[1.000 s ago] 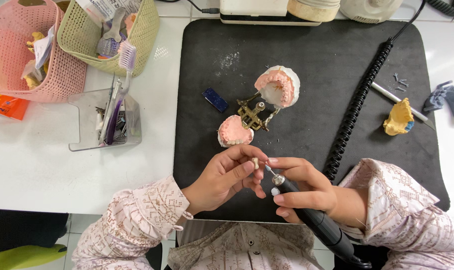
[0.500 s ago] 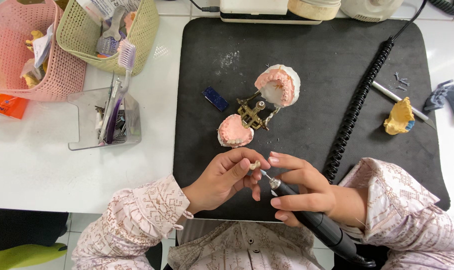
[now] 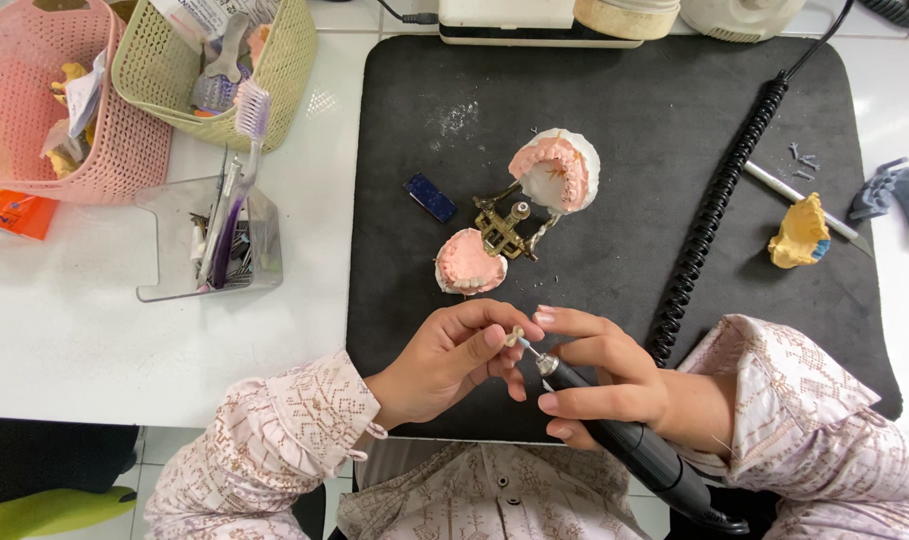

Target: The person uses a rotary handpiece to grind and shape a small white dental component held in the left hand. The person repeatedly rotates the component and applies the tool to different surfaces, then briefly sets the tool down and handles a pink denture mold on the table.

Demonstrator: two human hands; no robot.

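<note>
My left hand (image 3: 453, 358) pinches a tiny pale tooth-like piece (image 3: 515, 335) between thumb and fingertips. My right hand (image 3: 600, 375) grips a dark rotary handpiece (image 3: 625, 445), and its thin bur tip touches the small piece. Both hands hover over the near edge of a black mat (image 3: 625, 120). Just beyond them lies a brass hinged articulator (image 3: 505, 228) with two pink-and-white dental models, one near (image 3: 468, 262) and one farther back (image 3: 557, 170).
A coiled black cord (image 3: 720, 200) crosses the mat's right side. A small blue block (image 3: 431, 197), a yellow wax lump (image 3: 801, 235) on a tool and grey pieces (image 3: 900, 188) lie around. Pink (image 3: 50, 110) and green (image 3: 225, 60) baskets and a clear tool holder (image 3: 215, 240) stand left.
Both hands stay together at the mat's near edge; the fingers shift slightly as the bur works on the small piece.
</note>
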